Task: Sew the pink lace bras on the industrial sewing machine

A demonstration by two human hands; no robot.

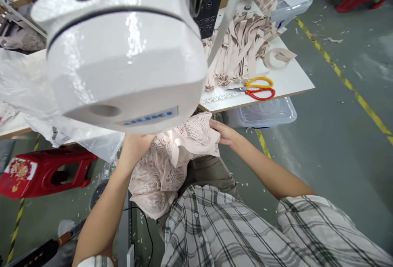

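Pale pink lace bras [156, 179] hang in a bunch over my lap, and the upper lace cup [196, 134] lies spread below the sewing machine head [129, 70]. At the right edge of the lace, my right hand [223, 132] grips the bra, its fingertips partly behind the fabric. My left hand [138, 146] is at the left side of the same lace. The machine head covers its fingers, so their hold cannot be made out. Needle and presser foot are also hidden behind the head.
Right of the machine, the white table [294, 81] bears beige fabric strips [242, 50] and scissors [259, 88] with yellow and red handles. Below it is a clear plastic box [267, 111]. A red stool [46, 169] stands at left, near plastic sheeting [27, 79].
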